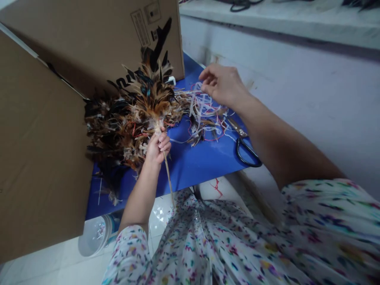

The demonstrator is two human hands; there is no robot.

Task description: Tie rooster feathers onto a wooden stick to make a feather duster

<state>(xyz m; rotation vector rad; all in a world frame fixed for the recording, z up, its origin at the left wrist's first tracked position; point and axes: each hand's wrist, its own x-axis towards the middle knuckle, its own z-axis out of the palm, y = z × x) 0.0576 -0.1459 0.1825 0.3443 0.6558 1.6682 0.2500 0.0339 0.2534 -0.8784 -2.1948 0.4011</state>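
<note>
My left hand point(158, 147) is closed around the thin stick point(169, 178) of a feather duster point(148, 95), just under its brown and black feathers. The duster stands upright above a blue table top point(192, 162). My right hand point(221, 84) hovers over a tangle of white, red and blue strings point(204, 114), with the fingers curled in a pinch; what they hold is too thin to make out. More loose dark feathers point(109, 134) are heaped to the left of the duster.
Black-handled scissors point(245, 148) lie at the table's right edge. Large cardboard boxes point(38, 150) stand at the left and behind. A pale wall point(311, 99) rises on the right. A plastic container point(95, 235) sits on the white tiled floor.
</note>
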